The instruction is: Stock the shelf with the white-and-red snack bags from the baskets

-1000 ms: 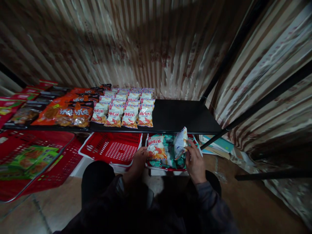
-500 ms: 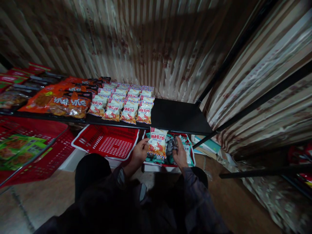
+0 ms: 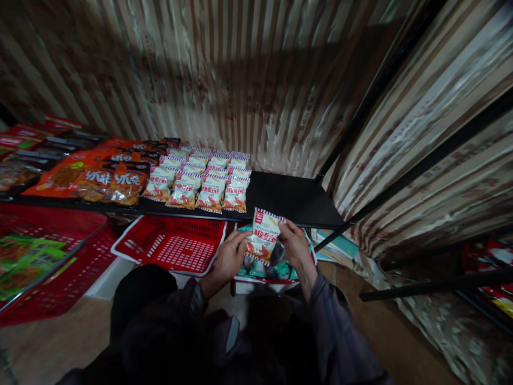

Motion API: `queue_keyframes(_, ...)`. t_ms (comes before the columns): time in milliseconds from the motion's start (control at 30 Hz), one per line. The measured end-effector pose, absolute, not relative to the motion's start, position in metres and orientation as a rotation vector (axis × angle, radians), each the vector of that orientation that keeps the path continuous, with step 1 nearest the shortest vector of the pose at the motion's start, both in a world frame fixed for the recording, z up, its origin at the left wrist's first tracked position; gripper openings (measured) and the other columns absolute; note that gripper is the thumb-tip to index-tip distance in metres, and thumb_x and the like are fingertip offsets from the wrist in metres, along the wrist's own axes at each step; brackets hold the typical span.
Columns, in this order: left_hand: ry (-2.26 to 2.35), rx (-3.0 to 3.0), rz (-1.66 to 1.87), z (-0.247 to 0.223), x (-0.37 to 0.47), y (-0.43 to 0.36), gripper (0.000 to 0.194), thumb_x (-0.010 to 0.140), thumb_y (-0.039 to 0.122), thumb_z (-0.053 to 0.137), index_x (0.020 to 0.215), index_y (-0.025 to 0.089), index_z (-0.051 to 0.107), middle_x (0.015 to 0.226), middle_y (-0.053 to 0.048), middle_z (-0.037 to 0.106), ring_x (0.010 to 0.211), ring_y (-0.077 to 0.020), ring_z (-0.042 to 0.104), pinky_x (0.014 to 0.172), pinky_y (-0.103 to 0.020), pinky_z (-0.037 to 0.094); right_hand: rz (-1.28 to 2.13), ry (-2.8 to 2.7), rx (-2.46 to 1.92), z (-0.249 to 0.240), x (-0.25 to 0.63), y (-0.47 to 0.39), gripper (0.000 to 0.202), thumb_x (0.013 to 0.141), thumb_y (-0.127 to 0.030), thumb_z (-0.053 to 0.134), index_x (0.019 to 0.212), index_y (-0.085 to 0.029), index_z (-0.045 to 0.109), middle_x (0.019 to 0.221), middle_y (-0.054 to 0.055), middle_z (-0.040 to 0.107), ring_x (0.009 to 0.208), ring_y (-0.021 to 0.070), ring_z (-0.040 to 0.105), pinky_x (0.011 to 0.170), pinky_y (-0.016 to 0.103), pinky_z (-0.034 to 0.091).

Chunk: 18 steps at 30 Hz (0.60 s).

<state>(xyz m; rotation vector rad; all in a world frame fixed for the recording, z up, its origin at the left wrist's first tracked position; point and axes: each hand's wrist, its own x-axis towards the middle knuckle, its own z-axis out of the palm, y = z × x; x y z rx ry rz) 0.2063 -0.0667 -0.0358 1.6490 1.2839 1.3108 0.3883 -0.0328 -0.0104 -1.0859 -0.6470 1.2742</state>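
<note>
Between my hands is a white snack bag (image 3: 264,233) with red lettering and striped edges. My left hand (image 3: 232,253) pinches its left side, and my right hand (image 3: 294,241) grips its right edge. Underneath it, a red basket with a white rim (image 3: 314,258) holds several teal packets (image 3: 285,271), partly hidden by the bag and my hands. Matching white snack bags (image 3: 210,191) stand in rows on the black shelf (image 3: 286,193), just beyond my hands.
Left of my hands sits a red basket (image 3: 176,247) with nothing visible in it. Orange snack packs (image 3: 100,179) lie along the shelf's left. Green packets (image 3: 30,256) fill another red basket (image 3: 86,262) at far left. Black posts (image 3: 385,195) slant on the right.
My right hand has moved from among the teal packets up to the white snack bag's right edge. The bag has shifted slightly right and tilted; my left hand stays on it.
</note>
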Motion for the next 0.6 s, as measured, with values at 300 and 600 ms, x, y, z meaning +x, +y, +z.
queue_keyframes(300,1.201,1.442,1.285,-0.005,0.215,-0.008,0.040,0.079,0.038,0.063,0.114,0.018,0.064,0.110,-0.010,0.068,0.099,-0.0222,0.064,0.090,-0.034,0.049,1.191,-0.749,-1.018,0.024,0.391,0.011,0.037,0.051,-0.038,0.087,0.077,-0.019,0.070,0.067,-0.004,0.069,0.056,0.0093,0.058,0.054,0.020,0.045)
queue_keyframes(600,0.992,1.133,1.351,0.007,0.249,0.059,0.032,0.078,0.047,0.064,0.092,0.019,0.059,0.090,-0.005,0.068,0.087,-0.0199,0.066,0.081,-0.031,0.052,1.139,-0.834,-1.031,0.017,0.392,0.065,0.034,0.054,-0.041,0.084,0.074,-0.020,0.066,0.062,-0.005,0.066,0.056,0.0126,0.059,0.055,0.024,0.047)
